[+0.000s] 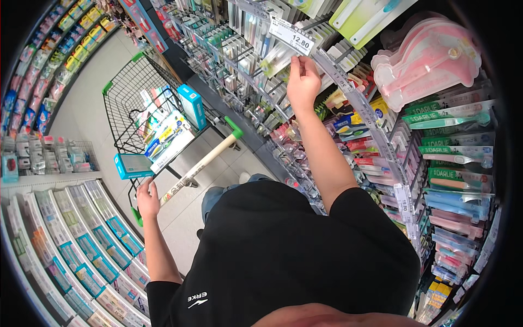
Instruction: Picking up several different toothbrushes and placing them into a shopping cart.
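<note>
My right hand point(303, 83) reaches up to the rack, thumb and fingers drawn together at the edge of a clear package point(278, 60) with green on it. A price tag point(292, 36) sits just above those fingertips. Lower left, my left hand point(148, 198) rests at the end of the shopping cart's handle point(200, 167), its fingertips by a blue box point(134, 165); whether it grips the handle or the box is hidden. Inside the wire cart point(122, 92) lie a white box point(173, 149), several toothbrush packs point(165, 135) and other packages. Another blue box point(191, 106) stands at the cart's right side.
Toothbrush packs point(449, 116) hang on hooks along the right. A pink shaped package point(429, 61) juts out at upper right. Shelves of boxed goods point(86, 245) curve along the left. Tiled floor point(179, 241) shows between the cart and me.
</note>
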### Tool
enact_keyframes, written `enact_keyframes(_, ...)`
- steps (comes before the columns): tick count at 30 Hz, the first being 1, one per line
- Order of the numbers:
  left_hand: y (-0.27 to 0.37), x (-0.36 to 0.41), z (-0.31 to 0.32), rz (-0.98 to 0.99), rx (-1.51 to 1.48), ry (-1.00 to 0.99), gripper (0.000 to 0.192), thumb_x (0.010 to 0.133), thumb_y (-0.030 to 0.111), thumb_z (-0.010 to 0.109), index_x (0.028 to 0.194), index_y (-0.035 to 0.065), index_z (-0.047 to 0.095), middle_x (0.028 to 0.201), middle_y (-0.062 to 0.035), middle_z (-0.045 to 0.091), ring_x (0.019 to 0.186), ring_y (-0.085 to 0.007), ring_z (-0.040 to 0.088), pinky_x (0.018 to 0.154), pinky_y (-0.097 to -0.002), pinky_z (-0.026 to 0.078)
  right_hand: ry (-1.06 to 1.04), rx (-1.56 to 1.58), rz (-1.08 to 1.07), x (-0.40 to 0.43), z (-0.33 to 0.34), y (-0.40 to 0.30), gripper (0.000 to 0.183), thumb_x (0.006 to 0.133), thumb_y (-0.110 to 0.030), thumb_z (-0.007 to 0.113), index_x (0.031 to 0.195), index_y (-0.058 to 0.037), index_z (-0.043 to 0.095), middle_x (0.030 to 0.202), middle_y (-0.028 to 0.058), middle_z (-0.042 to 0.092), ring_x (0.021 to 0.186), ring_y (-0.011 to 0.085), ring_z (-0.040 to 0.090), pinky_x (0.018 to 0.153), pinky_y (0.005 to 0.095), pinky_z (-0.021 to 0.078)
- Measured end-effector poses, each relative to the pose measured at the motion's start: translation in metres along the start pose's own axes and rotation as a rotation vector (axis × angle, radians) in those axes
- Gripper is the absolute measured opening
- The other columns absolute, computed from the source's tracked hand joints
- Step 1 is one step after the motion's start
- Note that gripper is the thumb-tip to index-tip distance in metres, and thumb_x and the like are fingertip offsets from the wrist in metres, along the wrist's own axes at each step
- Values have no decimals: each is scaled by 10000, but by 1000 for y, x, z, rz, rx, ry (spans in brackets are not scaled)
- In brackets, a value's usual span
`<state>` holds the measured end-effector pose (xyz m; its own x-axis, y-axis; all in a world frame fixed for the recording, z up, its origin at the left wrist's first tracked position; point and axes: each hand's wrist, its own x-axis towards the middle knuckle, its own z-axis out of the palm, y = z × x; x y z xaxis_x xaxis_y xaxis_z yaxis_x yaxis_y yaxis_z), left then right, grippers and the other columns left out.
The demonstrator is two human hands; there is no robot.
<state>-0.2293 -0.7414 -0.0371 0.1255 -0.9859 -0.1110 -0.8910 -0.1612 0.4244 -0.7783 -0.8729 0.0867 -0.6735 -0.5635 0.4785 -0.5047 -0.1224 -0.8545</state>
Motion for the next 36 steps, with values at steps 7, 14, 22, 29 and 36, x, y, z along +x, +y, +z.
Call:
enact_keyframes(7, -11, 11, -8, -9, 15, 1, 335, 1029, 280, 594, 1290, 114, 723, 1252, -210, 688, 1199, -380, 633, 1036, -458, 501, -91, 65, -158, -21, -3, -23, 147, 1013, -112, 694, 971, 27, 670, 834, 19, 602, 685, 78, 522, 632, 243, 454)
enact_keyframes(14, -11, 13, -14, 26, 73, -6, 336, 1020, 274, 589, 1287, 109, 710, 1279, -150, 705, 1247, -361, 608, 1077, -457, 483, -538, 407, 357, -88, 18, -13, 145, 1046, -123, 649, 1040, 18, 681, 912, 28, 689, 741, 69, 671, 535, 216, 500)
enact_keyframes(22, 13, -1, -4, 269, 63, 358, 288, 948, 216, 708, 1198, 75, 724, 1107, -133, 731, 1085, -325, 644, 931, -456, 506, -845, 472, 691, -168, 50, -23, 200, 1049, -111, 628, 1206, 4, 581, 985, 87, 744, 784, 120, 711, 581, 230, 475)
enact_keyframes(29, 124, -45, 19, -189, -964, 109, 330, 1052, 216, 635, 1304, 4, 620, 1138, -94, 734, 970, -180, 727, 831, -316, 567, -955, 543, 832, -204, 79, -31, 131, 1048, -109, 633, 1128, -20, 579, 965, 88, 751, 779, 126, 707, 599, 228, 475)
enact_keyframes(36, 92, -23, 8, -409, -1496, 58, 316, 1135, 265, 500, 1305, 14, 591, 1200, -93, 720, 995, -161, 740, 822, -256, 572, -1104, 475, 803, -219, 107, -35, 140, 1035, -137, 674, 1132, -46, 630, 955, 65, 747, 794, 108, 696, 647, 239, 490)
